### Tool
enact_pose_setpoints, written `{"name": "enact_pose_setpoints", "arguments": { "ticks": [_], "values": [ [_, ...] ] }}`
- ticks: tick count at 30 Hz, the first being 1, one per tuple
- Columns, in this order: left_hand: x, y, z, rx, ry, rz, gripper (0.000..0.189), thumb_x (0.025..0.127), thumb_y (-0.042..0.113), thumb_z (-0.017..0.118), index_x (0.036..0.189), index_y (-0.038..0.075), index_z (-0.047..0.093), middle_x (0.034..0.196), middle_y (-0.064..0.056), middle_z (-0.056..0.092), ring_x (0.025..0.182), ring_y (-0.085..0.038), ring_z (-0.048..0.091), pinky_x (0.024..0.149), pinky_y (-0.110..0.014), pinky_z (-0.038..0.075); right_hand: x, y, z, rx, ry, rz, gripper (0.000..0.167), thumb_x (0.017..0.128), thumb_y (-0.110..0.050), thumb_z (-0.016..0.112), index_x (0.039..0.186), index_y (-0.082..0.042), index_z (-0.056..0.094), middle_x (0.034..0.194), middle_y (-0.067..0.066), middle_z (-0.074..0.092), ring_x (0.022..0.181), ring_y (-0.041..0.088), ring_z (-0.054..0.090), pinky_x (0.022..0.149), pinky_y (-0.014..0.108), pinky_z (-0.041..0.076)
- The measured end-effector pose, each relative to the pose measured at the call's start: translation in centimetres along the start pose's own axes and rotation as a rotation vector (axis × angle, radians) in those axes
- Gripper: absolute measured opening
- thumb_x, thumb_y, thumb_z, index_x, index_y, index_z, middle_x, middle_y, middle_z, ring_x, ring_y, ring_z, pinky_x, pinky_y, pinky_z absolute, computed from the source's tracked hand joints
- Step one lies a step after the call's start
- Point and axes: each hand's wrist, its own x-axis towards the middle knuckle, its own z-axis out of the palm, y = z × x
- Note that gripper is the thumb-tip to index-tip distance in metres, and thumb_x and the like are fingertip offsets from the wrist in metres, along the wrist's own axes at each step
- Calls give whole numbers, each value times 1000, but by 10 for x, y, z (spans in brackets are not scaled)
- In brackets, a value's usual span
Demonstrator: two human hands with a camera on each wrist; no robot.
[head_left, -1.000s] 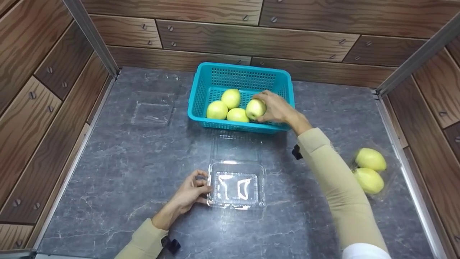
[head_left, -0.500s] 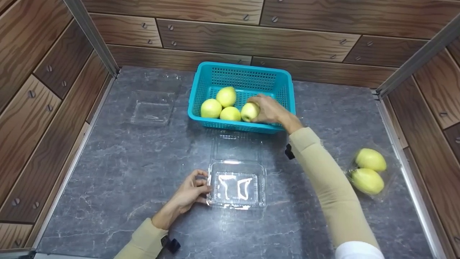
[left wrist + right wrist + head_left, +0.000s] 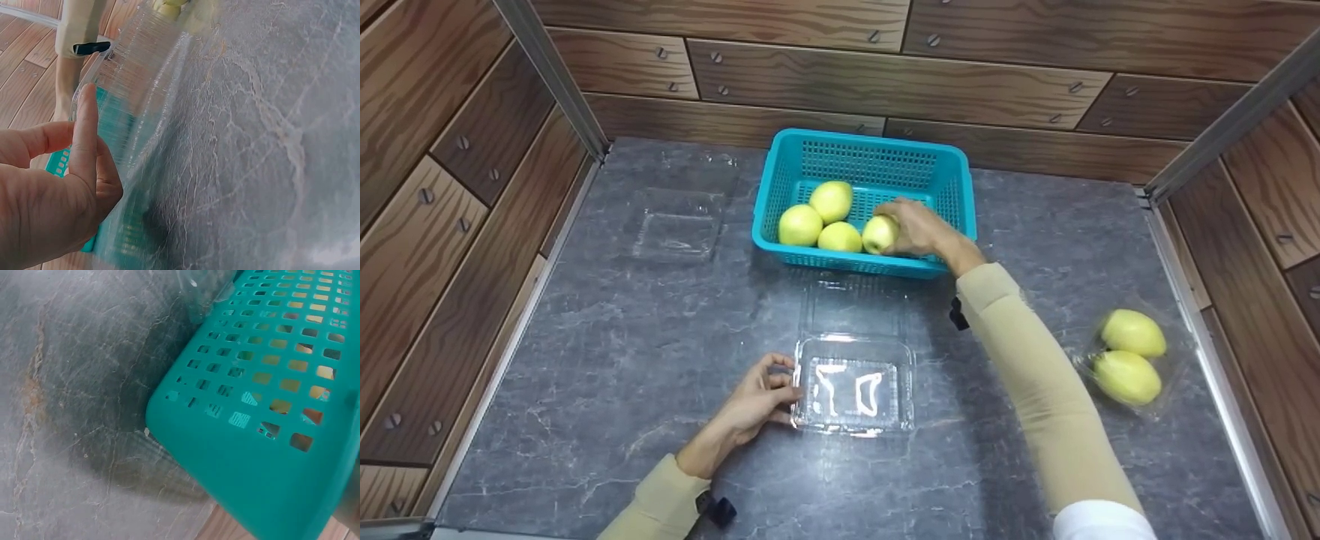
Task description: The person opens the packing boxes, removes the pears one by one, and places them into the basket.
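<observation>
In the head view, my right hand (image 3: pixel 911 226) grips a yellow-green apple (image 3: pixel 880 234) inside the teal plastic basket (image 3: pixel 870 138), low near its front wall. Several apples are in the basket; another apple (image 3: pixel 840 237) lies right beside the held one. My left hand (image 3: pixel 759 394) holds the left edge of an open clear plastic clamshell container (image 3: pixel 855 429), its thumb at the rim. The left wrist view shows this hand (image 3: pixel 62 185) against the container's clear ribbed wall (image 3: pixel 152 84). In the right wrist view the basket's perforated side (image 3: pixel 236 439) hides most of the right hand.
At the right stands a clear container with two apples (image 3: pixel 1129 377) in it. Another clear plastic container (image 3: pixel 679 232) lies open at the back left. Wood-patterned walls (image 3: pixel 825 75) enclose the grey marbled table (image 3: pixel 660 360) on the left, back and right.
My right hand has moved slightly left and down in the basket with the apple, and the other apples there have shifted left. My left hand and the open container have stayed put.
</observation>
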Motion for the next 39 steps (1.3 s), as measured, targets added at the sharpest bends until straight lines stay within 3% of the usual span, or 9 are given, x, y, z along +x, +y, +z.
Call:
{"name": "enact_pose_setpoints", "arguments": {
  "ticks": [11,20,25,33,39],
  "values": [
    [0,1,0,5,-3,-1,39,93,-9,61,124,2,40,87,-3,63,72,-16,67,58,-28,65,-2,4,5,4,-8,3,67,87,-19,86,145,-2,60,144,24,60,132,43,57,109,60,53],
    [-1,2,0,12,1,3,40,91,-9,62,123,2,40,86,-2,62,73,-16,68,59,-28,65,-7,3,2,-10,-15,-15,68,91,-24,84,148,-1,57,148,24,60,137,43,55,114,58,51],
    [-1,1,0,9,7,2,40,91,-9,63,122,2,41,85,-1,61,73,-16,68,58,-28,65,-13,2,0,-1,-11,19,68,93,-32,82,149,-4,57,151,21,58,140,41,53,116,59,49],
    [-1,1,-1,5,7,-12,39,92,-9,62,123,3,42,87,-2,62,73,-16,67,59,-28,65,-27,-3,-6,32,91,23,59,98,-37,74,146,-6,60,150,18,60,143,39,53,121,59,45],
    [-2,2,-2,6,7,-9,39,92,-9,63,123,3,42,87,-2,62,74,-16,68,60,-28,65,-44,-9,-13,95,174,-28,55,99,-35,73,145,-7,62,148,18,60,137,37,57,109,58,55]
  ]
}}
